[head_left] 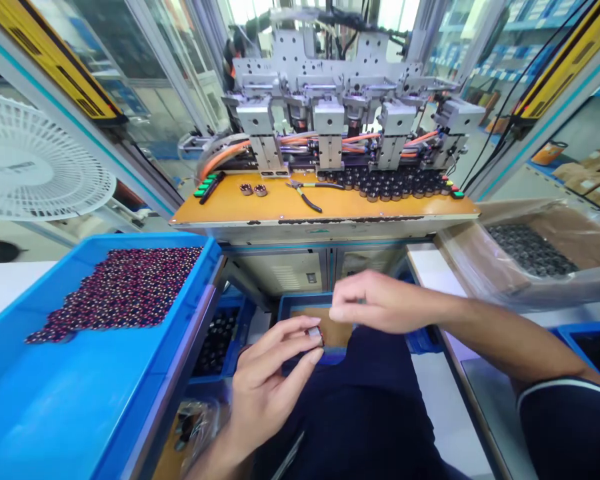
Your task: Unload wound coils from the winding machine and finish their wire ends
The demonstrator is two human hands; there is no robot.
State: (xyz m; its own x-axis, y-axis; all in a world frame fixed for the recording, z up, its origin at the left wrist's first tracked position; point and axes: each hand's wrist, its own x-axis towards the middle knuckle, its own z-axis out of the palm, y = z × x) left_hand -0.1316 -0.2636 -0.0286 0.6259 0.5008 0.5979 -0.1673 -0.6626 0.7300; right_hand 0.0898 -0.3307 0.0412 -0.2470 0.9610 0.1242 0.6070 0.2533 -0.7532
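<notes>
My left hand (267, 380) is low in the middle, over my lap, with its fingertips pinched on a small coil part (316, 333). My right hand (375, 303) hovers just above and to the right of it, fingers curled together and slightly blurred; whether it holds anything I cannot make out. Both hands are above a small blue bin (300, 303) under the bench. A large blue tray (40, 400) at my left carries several dark red coil parts (125, 287) laid in rows.
An orange bench top (260, 203) ahead bears pliers (305, 193), two loose coils (253, 190), a row of dark coils (395, 183) and a winding machine (340, 113). A white fan (25, 160) stands at left. A plastic-lined box of dark parts (530, 250) sits at right.
</notes>
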